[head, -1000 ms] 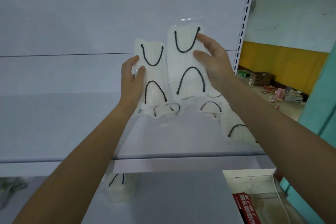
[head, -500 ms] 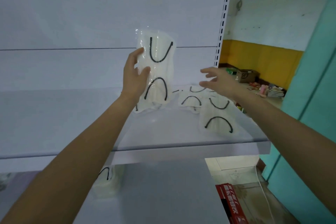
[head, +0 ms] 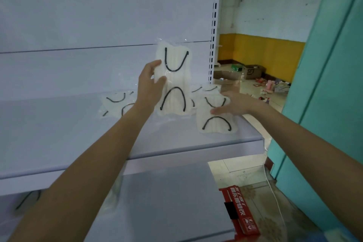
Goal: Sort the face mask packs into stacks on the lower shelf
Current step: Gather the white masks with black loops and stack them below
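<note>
Left hand [head: 150, 82] pinches an upright clear-wrapped white mask pack with black loops [head: 173, 82]; right hand [head: 231, 104] lies flat, fingers straight, on another pack [head: 216, 122] lying on the white metal shelf [head: 176, 139].

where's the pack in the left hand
Head view, centre: the left hand holds the upright pack over the upper shelf, just left of the flat pack under the right hand.

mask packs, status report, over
Left hand grips upright pack. Right hand open, resting on flat pack on the shelf. Loose pack lies further left.
</note>
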The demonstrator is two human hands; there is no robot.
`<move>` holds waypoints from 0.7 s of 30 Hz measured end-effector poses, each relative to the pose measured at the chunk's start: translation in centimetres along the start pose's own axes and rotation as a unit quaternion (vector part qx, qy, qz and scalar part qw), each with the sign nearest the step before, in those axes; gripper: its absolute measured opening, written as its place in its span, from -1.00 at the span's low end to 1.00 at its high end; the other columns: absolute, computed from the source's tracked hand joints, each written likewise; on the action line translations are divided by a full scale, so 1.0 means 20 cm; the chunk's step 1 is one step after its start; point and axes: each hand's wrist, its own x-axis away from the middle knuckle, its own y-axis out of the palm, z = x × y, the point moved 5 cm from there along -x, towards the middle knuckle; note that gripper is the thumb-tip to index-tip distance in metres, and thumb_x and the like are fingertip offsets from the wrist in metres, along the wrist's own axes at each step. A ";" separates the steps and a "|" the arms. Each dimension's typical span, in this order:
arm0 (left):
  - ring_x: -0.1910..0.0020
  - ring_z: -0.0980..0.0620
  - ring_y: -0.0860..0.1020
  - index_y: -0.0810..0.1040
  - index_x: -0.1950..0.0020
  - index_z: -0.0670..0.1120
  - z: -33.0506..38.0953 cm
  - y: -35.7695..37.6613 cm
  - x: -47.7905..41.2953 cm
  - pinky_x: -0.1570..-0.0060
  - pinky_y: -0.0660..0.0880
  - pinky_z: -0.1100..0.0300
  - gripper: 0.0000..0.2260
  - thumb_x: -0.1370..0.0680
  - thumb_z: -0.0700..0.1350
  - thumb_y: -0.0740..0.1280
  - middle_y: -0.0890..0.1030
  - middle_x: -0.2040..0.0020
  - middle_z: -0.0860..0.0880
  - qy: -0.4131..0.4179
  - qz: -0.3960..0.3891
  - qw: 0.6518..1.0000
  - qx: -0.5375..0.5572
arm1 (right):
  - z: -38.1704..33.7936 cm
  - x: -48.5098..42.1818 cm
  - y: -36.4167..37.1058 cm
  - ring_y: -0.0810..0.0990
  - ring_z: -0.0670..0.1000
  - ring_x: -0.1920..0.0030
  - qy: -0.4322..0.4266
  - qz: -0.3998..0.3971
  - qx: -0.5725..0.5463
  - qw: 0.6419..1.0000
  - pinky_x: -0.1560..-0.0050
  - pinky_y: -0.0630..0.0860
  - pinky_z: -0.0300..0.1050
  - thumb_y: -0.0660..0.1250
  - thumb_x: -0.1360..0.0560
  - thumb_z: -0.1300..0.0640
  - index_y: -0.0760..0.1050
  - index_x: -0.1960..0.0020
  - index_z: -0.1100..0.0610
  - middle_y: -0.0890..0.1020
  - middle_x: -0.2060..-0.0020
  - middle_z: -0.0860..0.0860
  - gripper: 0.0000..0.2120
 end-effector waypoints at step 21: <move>-0.18 0.11 0.48 0.36 -0.37 -0.07 0.09 -0.06 0.02 -0.05 0.48 0.40 -0.60 -0.55 -0.22 0.30 0.42 -0.30 0.03 0.004 -0.017 0.999 0.030 | -0.56 0.03 -0.11 0.48 -0.13 -0.09 -0.215 0.221 -0.400 0.863 -0.24 0.47 -0.12 0.28 -0.52 0.31 0.39 -0.34 0.10 0.42 -0.17 -0.11 -0.59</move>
